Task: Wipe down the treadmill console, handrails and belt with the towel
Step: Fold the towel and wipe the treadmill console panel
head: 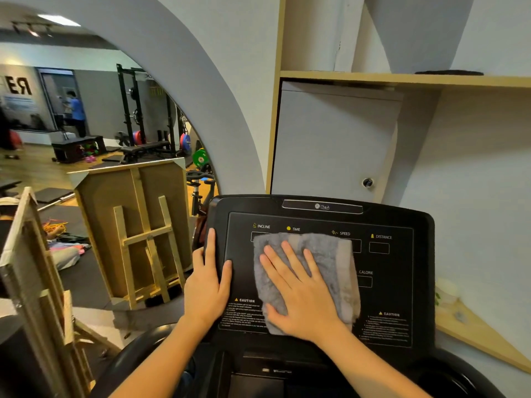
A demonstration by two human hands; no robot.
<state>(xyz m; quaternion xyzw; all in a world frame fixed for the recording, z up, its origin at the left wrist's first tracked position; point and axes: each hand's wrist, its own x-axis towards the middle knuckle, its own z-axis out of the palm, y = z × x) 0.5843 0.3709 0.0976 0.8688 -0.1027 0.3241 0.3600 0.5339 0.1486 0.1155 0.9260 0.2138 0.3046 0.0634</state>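
Observation:
The black treadmill console (385, 285) fills the lower middle of the head view, its panel labelled INCLINE, TIME, SPEED, DISTANCE and CALORIE. A folded grey towel (330, 254) lies flat on the panel's centre-left. My right hand (298, 291) presses on the towel with fingers spread flat. My left hand (208, 282) grips the console's left edge, thumb on the panel face and fingers wrapped behind. A dark curved handrail (135, 349) shows at the lower left. The belt is out of view.
A wooden easel (149, 242) stands left of the console before an arched wall mirror (86, 116) reflecting gym racks and weights. A second wooden frame (28, 271) is at the far left. Wall shelves and a cabinet door (333, 145) rise behind the console.

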